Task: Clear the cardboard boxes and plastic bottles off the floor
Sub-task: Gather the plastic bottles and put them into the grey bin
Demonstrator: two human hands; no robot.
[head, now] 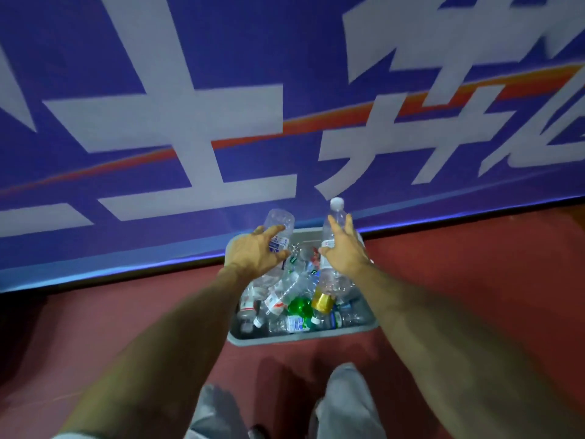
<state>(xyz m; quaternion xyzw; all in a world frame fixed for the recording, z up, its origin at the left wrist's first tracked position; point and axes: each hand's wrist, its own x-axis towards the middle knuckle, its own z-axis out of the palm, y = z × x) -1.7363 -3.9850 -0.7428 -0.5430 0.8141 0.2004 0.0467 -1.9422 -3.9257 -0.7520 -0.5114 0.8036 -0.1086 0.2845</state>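
Hovering above the grey bin (pixel 286 339), the left hand (pixel 255 255) gripped a clear bottle (pixel 280 224) and the right hand (pixel 343 252) gripped a white-capped bottle (pixel 335 220), both over the far rim. Bin was piled with loose bottles (pixel 294 288), its back edge right against the blue banner (pixel 190 68). Red floor (pixel 474 280) lay open on both sides.

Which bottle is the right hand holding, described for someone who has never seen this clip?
Below the big blue banner with white characters, a grey bin of bottles sits on the red floor. Above it the right hand holds a clear bottle upright. Its white cap points up, while the left hand grips a tilted bottle, base upward, no cap showing.
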